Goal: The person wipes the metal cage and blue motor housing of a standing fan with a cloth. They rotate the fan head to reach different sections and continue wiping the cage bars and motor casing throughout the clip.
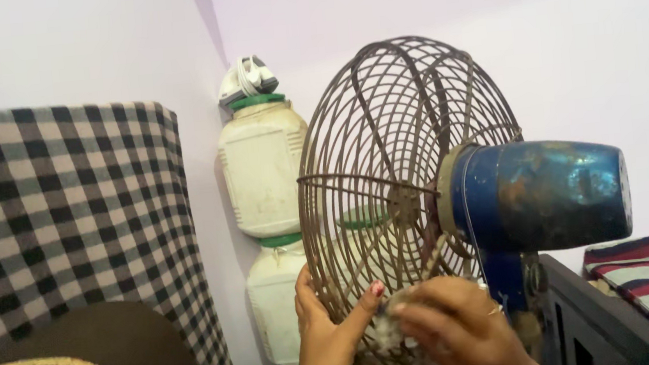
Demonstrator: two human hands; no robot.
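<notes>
Left hand point(326, 339) is reaching up from below, fingers curling round the bottom rim of the rusty fan cage point(404, 199); right hand point(458, 327) is closing on a wad of grey dust point(388, 327) against the wires there. Behind the fan, two white plastic jars point(263, 172) with green lids are standing stacked in the corner, contents not visible, beside a checked cloth point(69, 220).

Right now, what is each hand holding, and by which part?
The left hand grips the fan guard by its lower rim. The right hand presses a small pale wad against the lower wires.
</notes>
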